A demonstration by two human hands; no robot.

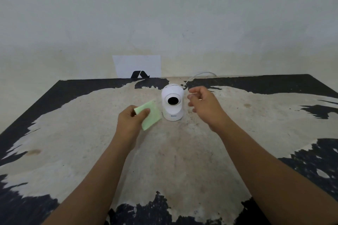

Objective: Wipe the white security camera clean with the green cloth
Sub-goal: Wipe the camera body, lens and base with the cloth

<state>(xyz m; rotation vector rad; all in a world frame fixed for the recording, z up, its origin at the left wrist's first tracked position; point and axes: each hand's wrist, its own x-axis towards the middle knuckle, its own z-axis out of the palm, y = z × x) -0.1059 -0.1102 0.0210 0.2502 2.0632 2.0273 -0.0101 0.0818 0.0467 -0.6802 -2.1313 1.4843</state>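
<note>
The white security camera (172, 103) stands upright on the worn table (182, 151), its round black lens facing me. A folded green cloth (151, 116) is pinched between thumb and fingers of my left hand (130, 120), just left of the camera's base and close to it. My right hand (204, 105) hovers to the right of the camera, fingers loosely curled and apart, holding nothing and not touching the camera.
A white cable (198, 76) runs from behind the camera toward the wall. A white sheet with a black logo (137, 66) leans against the wall at the table's back edge. The tabletop is black with large pale patches worn through.
</note>
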